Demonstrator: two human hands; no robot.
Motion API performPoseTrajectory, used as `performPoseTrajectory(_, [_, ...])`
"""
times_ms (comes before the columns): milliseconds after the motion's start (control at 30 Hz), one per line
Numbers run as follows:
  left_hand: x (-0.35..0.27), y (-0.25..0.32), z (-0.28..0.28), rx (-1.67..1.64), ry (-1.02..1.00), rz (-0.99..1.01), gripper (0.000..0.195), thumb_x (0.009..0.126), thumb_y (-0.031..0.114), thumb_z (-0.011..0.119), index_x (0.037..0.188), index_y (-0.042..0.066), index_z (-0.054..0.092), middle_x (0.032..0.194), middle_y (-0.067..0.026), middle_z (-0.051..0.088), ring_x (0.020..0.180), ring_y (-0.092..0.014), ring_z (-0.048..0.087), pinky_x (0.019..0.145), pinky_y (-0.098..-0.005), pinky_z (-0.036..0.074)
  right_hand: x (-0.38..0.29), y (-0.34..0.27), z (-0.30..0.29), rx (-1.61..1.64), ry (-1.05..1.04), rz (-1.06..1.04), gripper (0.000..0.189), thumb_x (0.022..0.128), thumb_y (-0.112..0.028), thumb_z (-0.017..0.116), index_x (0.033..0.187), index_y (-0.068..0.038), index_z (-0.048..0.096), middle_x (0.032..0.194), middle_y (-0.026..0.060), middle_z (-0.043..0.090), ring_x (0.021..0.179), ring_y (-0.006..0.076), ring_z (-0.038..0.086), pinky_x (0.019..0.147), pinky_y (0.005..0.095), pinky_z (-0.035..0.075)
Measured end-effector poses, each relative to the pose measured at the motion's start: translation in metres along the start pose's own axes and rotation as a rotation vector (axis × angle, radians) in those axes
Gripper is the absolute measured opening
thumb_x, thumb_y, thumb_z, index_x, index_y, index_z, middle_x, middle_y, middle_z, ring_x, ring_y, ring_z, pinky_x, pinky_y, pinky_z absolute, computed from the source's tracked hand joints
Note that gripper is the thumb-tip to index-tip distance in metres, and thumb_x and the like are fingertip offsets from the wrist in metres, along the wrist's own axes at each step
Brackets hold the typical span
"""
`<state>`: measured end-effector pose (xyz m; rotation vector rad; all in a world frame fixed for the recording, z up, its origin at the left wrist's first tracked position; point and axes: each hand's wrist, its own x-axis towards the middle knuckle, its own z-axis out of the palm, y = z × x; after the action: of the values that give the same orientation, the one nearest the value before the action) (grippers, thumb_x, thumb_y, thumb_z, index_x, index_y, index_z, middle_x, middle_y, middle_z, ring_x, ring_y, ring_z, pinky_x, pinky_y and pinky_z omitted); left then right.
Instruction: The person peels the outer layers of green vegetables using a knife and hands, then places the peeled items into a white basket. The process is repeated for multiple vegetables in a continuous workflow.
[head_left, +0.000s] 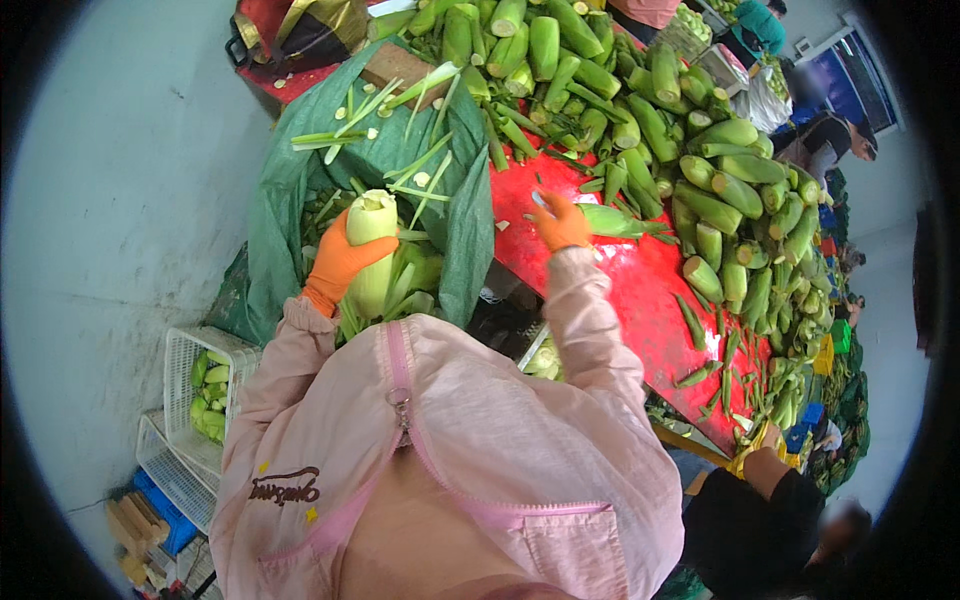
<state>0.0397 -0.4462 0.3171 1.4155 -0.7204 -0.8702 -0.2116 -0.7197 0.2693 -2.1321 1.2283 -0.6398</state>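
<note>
My left hand (336, 262), in an orange glove, grips a pale green ear of corn (373, 217) upright. Its outer husk is partly stripped and its top end is cut off. The ear stands over the mouth of a green woven sack (466, 217), where loose husk leaves lie. To the right, my right hand (562, 223), also gloved in orange, is above the red tabletop (630, 307). A small pale object (538, 199) shows at its fingers; blur hides what it is. Just beyond that hand lies an ear in green husk (619, 222).
A large heap of unhusked corn (652, 120) covers the far and right parts of the table. A brown block (405, 71) rests on the sack's edge. A white plastic basket (176, 375) holds green pieces at left. A person in a black sleeve (750, 517) stands at lower right.
</note>
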Motion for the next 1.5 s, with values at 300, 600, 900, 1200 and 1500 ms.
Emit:
performPoseTrajectory(300, [0.005, 0.001, 0.018, -0.1, -0.103, -0.082, 0.054, 0.07, 0.017, 0.085, 0.117, 0.005, 0.061, 0.104, -0.0019, 0.065, 0.092, -0.012, 0.062, 0.082, -0.0281, 0.05, -0.008, 0.069, -0.033, -0.768, -0.208, 0.154, 0.027, 0.078, -0.024, 0.061, 0.102, -0.013, 0.064, 0.097, 0.017, 0.068, 0.089, 0.0358, 0.065, 0.077, 0.0459, 0.051])
performPoseTrajectory(600, [-0.02, -0.002, 0.006, 0.428, -0.009, -0.022, 0.063, 0.063, 0.031, 0.087, 0.113, 0.002, 0.062, 0.101, -0.008, 0.068, 0.089, -0.016, 0.064, 0.082, -0.03, 0.05, -0.075, -0.104, 0.019, 0.223, -0.394, -0.388, 0.023, 0.079, -0.025, 0.073, 0.094, -0.008, 0.069, 0.079, 0.0119, 0.067, 0.067, 0.0254, 0.066, 0.06, 0.037, 0.052])
performPoseTrajectory(900, [-0.08, -0.016, -0.009, 0.467, 0.098, -0.017, 0.067, 0.059, 0.035, 0.086, 0.115, 0.006, 0.063, 0.105, -0.0075, 0.069, 0.094, -0.019, 0.066, 0.085, -0.0295, 0.05, -0.103, -0.153, 0.044, -0.078, -0.471, -0.707, 0.014, 0.075, -0.023, 0.07, 0.084, -0.014, 0.068, 0.078, 0.0103, 0.066, 0.066, 0.0328, 0.064, 0.055, 0.0427, 0.05])
performPoseTrajectory(1200, [-0.113, -0.011, -0.002, 0.14, 0.129, -0.202, 0.051, 0.062, 0.021, 0.088, 0.103, 0.004, 0.062, 0.097, -0.0061, 0.068, 0.089, -0.014, 0.064, 0.079, -0.0299, 0.052, -0.112, -0.156, 0.066, -0.021, -0.686, -0.87, 0.024, 0.072, -0.016, 0.066, 0.095, -0.014, 0.07, 0.082, 0.0117, 0.066, 0.073, 0.033, 0.064, 0.061, 0.041, 0.051])
performPoseTrajectory(1500, [-0.117, -0.053, 0.008, -0.072, 0.205, -0.106, 0.044, 0.068, 0.025, 0.086, 0.1, 0.006, 0.064, 0.094, -0.0042, 0.067, 0.088, -0.013, 0.062, 0.076, -0.0297, 0.05, -0.114, -0.129, 0.1, -0.114, -0.661, -0.82, 0.018, 0.073, -0.024, 0.065, 0.09, -0.017, 0.067, 0.079, 0.0105, 0.066, 0.075, 0.0337, 0.065, 0.061, 0.0459, 0.051])
